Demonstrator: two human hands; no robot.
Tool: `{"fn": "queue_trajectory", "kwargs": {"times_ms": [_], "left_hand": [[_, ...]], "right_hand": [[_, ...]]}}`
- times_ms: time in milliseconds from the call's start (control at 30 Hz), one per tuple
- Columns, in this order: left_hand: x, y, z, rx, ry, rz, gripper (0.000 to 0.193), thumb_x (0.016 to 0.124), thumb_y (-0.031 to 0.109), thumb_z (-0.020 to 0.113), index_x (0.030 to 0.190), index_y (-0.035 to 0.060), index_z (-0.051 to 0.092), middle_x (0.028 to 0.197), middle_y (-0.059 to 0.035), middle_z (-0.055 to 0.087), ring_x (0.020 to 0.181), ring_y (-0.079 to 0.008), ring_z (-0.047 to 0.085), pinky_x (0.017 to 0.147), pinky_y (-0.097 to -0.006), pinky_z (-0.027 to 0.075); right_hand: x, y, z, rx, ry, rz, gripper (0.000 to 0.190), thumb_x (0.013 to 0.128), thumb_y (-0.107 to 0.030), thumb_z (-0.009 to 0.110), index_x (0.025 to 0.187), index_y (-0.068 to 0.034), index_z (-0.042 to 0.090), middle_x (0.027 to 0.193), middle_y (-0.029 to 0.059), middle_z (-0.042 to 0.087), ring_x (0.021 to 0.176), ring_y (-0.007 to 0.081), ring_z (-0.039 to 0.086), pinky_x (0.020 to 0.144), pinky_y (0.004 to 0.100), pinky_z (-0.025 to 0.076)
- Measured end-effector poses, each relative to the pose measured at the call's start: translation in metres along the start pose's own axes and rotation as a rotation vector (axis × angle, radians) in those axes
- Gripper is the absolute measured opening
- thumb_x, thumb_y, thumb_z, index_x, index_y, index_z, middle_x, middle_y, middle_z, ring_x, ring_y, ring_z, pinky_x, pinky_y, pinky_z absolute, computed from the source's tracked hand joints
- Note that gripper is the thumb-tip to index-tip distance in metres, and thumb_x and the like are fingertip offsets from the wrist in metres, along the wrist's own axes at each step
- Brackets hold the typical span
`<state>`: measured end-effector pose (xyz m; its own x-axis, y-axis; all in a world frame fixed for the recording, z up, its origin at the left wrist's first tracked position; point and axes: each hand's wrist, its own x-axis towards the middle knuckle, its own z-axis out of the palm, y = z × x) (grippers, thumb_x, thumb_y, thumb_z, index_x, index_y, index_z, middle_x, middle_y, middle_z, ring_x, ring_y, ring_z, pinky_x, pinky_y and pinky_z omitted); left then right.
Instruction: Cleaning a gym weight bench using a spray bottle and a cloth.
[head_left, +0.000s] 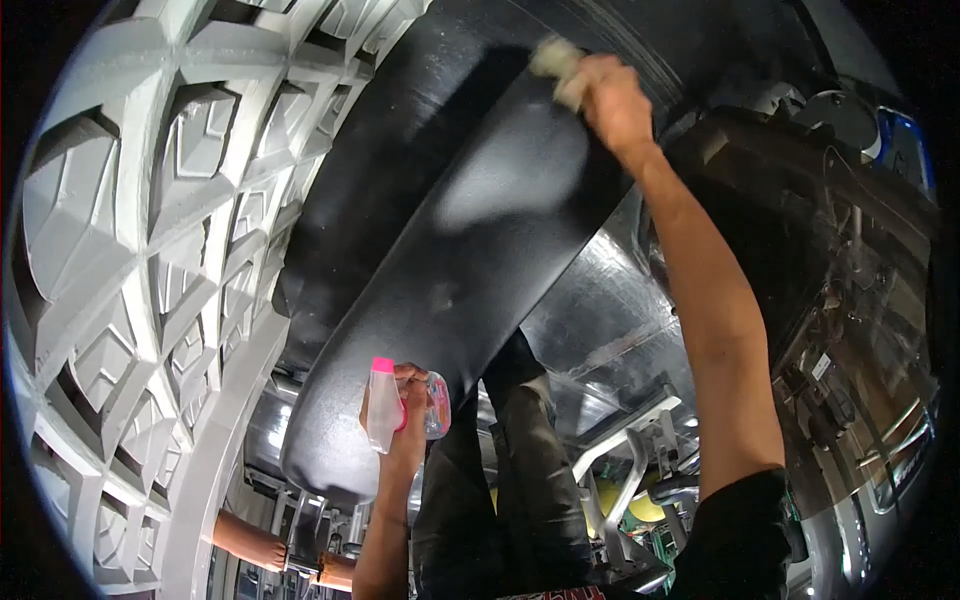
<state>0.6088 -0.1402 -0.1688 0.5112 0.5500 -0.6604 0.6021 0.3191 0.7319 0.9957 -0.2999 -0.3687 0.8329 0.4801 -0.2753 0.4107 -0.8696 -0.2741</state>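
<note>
A pale, crumpled cloth or sponge (559, 67) is in my right hand (613, 101), which reaches to the upper end of a long, smooth black panel (480, 247). Motion blurs the cloth and fingers, so the exact contact cannot be told. My left hand (409, 394) grips a clear spray bottle (438, 409) with a pink-tipped white spray head (384, 405). The bottle is over the lower end of the black panel. Colourful marks show on the bottle's side.
A white lattice structure (142, 247) with deep ribs rises along the left. Metal tubes (637, 457) and yellow round things stand below, near my legs (525, 465). An orange-brown pipe (251, 540) lies at lower left. Dark machinery with cables (832, 337) is on the right.
</note>
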Motion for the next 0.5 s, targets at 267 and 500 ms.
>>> {"fn": "queue_trajectory", "kwargs": {"times_ms": [267, 500], "left_hand": [[0.000, -0.002, -0.006, 0.029, 0.008, -0.021, 0.017, 0.090, 0.001, 0.062, 0.105, 0.0002, 0.056, 0.094, -0.0091, 0.063, 0.073, -0.0117, 0.062, 0.063, -0.0261, 0.054], [-0.008, 0.009, 0.017, -0.060, 0.022, 0.002, 0.017, 0.089, 0.001, 0.062, 0.105, -0.0006, 0.056, 0.093, -0.0100, 0.063, 0.071, -0.0121, 0.062, 0.063, -0.0258, 0.054]], "right_hand": [[-0.025, -0.123, 0.013, 0.089, -0.199, -0.407, 0.031, 0.085, -0.034, 0.063, 0.111, -0.017, 0.064, 0.113, 0.0087, 0.059, 0.102, 0.0336, 0.058, 0.084, 0.0455, 0.052], [-0.037, -0.212, 0.054, -0.264, -0.427, -0.589, 0.027, 0.073, -0.032, 0.071, 0.094, -0.015, 0.073, 0.107, 0.0050, 0.063, 0.098, 0.0281, 0.062, 0.071, 0.0441, 0.051]]}}
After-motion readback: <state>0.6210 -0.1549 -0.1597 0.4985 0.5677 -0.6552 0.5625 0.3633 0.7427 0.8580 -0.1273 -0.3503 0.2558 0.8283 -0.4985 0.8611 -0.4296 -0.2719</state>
